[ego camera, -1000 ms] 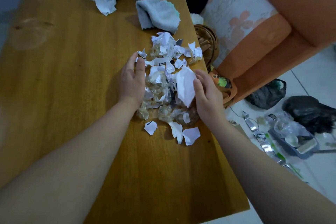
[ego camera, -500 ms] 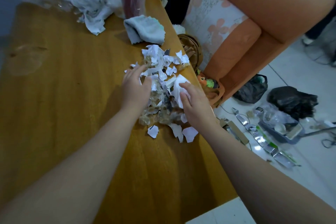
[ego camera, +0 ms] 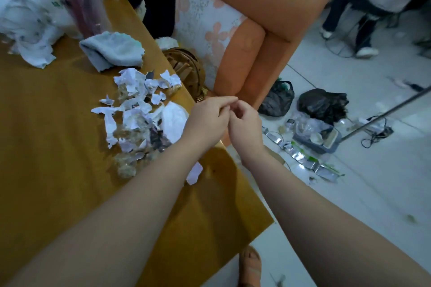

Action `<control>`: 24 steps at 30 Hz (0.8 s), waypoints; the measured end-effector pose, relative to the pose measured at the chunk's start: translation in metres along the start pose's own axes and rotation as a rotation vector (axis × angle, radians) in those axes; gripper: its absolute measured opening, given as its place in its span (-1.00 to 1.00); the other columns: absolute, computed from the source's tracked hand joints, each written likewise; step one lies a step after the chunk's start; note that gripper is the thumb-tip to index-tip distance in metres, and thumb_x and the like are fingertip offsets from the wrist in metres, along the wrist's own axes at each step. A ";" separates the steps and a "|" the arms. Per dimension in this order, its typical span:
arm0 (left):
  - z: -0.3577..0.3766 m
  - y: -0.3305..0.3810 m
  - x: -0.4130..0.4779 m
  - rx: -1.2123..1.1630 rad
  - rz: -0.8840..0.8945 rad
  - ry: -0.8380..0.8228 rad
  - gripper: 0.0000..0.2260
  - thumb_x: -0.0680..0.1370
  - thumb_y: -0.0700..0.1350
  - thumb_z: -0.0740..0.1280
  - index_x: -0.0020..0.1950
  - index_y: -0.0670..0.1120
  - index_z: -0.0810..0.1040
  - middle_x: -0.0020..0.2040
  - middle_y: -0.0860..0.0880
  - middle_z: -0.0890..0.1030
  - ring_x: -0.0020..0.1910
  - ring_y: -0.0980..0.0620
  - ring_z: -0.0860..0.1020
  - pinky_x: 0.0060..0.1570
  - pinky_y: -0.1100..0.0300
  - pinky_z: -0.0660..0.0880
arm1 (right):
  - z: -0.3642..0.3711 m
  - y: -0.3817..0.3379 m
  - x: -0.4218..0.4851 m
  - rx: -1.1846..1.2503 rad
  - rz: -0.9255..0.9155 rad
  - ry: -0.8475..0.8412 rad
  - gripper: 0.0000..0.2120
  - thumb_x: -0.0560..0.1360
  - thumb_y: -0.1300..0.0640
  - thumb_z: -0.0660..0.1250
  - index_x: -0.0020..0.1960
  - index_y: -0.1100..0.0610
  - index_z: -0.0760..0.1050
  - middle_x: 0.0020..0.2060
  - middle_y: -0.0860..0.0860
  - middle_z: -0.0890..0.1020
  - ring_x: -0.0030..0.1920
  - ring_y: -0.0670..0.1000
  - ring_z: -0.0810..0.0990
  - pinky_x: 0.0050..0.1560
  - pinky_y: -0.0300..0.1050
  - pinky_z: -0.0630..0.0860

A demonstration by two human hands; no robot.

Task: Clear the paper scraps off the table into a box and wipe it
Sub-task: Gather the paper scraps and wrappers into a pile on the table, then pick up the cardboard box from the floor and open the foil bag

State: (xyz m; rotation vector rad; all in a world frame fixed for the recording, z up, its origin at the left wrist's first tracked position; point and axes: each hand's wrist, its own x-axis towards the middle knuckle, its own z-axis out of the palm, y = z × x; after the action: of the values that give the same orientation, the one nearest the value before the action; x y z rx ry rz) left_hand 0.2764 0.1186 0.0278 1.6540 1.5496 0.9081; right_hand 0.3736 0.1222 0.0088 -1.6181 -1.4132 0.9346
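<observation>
Hands meet over the table (ego camera: 46, 147) edge.
Fingers of left hand (ego camera: 207, 121) extended, right hand (ego camera: 245, 127) curled, fingertips touching; any held item cannot be told.

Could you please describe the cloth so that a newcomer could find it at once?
On the wooden table, look past the heap of paper scraps, toward the far end. The cloth lies just beyond the heap, right of the plastic bags. It is one soft, folded, pale blue-grey piece, unlike the torn white scraps and shiny bags.
</observation>
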 end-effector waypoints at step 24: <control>0.350 -0.038 0.125 0.206 -0.727 -0.364 -0.98 0.51 -0.15 0.26 -0.07 -0.05 0.45 0.05 -0.10 0.55 0.04 -0.12 0.52 0.00 0.10 0.44 | -0.243 0.361 0.131 -0.168 0.775 -0.141 -0.79 0.45 0.24 0.21 -0.26 -0.05 0.43 -0.01 0.16 0.66 0.04 0.17 0.63 -0.04 -0.02 0.54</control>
State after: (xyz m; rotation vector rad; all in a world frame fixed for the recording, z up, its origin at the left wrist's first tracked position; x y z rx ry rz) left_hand 0.5611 0.2384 -0.1830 1.1396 1.8153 0.0639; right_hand 0.7588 0.2025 -0.2183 -2.3299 -0.9541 1.4042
